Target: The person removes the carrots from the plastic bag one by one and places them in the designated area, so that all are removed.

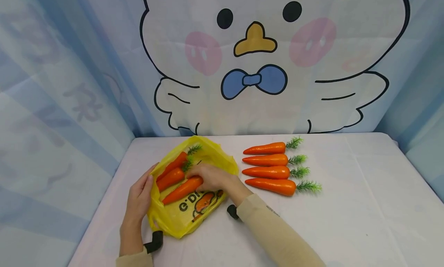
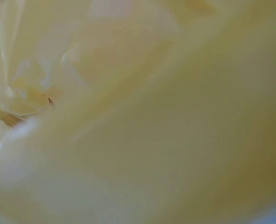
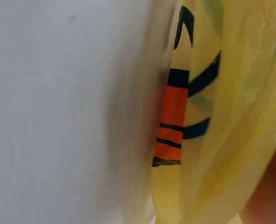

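Curtains (image 1: pixel 52 105) flank a white table (image 1: pixel 350 205), right grip (image 1: pixel 215 177) pinching a carrot (image 1: pixel 183 191), left grip (image 1: pixel 139 195) holding a bag (image 1: pixel 170 223).

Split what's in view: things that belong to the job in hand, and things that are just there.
In the job: yellow bag; three carrots inside; left hand; right hand; probably the four carrots alongside.

Just there: cartoon backdrop; side curtains; white table.
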`<state>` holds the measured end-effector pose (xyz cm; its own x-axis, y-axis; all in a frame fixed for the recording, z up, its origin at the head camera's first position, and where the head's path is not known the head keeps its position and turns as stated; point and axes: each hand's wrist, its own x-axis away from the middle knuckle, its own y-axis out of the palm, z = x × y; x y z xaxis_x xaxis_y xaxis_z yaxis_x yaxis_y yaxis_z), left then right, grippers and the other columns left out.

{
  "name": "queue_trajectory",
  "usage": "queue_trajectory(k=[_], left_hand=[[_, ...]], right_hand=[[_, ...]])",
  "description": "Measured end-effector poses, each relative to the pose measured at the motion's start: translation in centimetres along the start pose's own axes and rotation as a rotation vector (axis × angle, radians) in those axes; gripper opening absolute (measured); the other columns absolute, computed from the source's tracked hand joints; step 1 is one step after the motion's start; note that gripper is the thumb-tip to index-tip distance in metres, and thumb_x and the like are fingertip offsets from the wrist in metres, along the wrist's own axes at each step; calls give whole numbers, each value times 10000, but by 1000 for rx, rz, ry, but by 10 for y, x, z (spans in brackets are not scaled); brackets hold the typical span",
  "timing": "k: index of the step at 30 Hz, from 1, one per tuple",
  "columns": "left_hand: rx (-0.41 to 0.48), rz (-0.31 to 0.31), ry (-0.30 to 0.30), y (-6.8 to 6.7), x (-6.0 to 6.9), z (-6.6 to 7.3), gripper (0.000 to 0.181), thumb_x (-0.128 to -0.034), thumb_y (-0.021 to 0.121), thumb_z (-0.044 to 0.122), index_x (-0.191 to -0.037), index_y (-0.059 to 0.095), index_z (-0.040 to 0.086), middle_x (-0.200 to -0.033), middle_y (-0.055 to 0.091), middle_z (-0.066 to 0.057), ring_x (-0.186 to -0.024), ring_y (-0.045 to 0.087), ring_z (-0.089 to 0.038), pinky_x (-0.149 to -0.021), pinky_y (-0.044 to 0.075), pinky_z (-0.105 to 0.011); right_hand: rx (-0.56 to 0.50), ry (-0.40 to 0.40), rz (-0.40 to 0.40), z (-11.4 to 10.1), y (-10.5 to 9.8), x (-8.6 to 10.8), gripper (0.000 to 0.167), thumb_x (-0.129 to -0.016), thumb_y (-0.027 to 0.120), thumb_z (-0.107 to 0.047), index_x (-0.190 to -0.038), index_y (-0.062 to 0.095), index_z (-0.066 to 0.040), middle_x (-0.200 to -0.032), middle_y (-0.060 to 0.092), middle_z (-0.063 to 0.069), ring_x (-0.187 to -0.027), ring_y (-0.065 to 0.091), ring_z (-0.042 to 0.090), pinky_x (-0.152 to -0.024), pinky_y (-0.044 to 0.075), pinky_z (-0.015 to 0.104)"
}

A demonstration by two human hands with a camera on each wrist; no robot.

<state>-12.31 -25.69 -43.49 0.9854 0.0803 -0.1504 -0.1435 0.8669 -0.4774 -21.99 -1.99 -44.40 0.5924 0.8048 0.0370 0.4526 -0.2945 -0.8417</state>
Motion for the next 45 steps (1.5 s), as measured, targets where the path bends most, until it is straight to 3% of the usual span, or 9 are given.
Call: queue_trajectory(k=[13, 20, 27, 45], left_hand=[[7, -16, -19, 0, -1, 2, 479, -1113, 372, 317, -1520, 462, 83, -1528, 472, -93, -1427, 395, -259, -1056, 285, -101], [12, -3, 25, 0, 0, 1, 455, -1114, 385, 269, -1499, 480, 46, -1510, 491, -114, -1411, 415, -266, -1025, 271, -54], [6, -9, 7, 0, 0, 3, 476, -1114, 371, 313, -1507, 476, 67, -1512, 492, -93, -1413, 414, -251, -1041, 281, -77], [0, 3, 14, -1, 0, 2, 472, -1114, 375, 299, -1500, 480, 48, -1512, 489, -114, -1419, 405, -266, -1021, 267, -50]], right_hand=[[47, -6, 19, -6, -8, 11, 447, -911, 779, -168, -1337, 654, -116, -1388, 590, 21, -1293, 505, 175, -1121, 350, 277], [46, 24, 29, -14, -15, 18, 447, -908, 782, -170, -1334, 656, -126, -1374, 593, 3, -1296, 496, 168, -1124, 354, 289], [31, 64, 47, -23, -24, 28, 426, -919, 769, -164, -1330, 659, -135, -1360, 600, -12, -1274, 498, 165, -1114, 371, 296], [57, 22, 127, -31, -50, 55, 424, -895, 788, -138, -1302, 671, -136, -1358, 603, 5, -1257, 513, 187, -1084, 411, 317]])
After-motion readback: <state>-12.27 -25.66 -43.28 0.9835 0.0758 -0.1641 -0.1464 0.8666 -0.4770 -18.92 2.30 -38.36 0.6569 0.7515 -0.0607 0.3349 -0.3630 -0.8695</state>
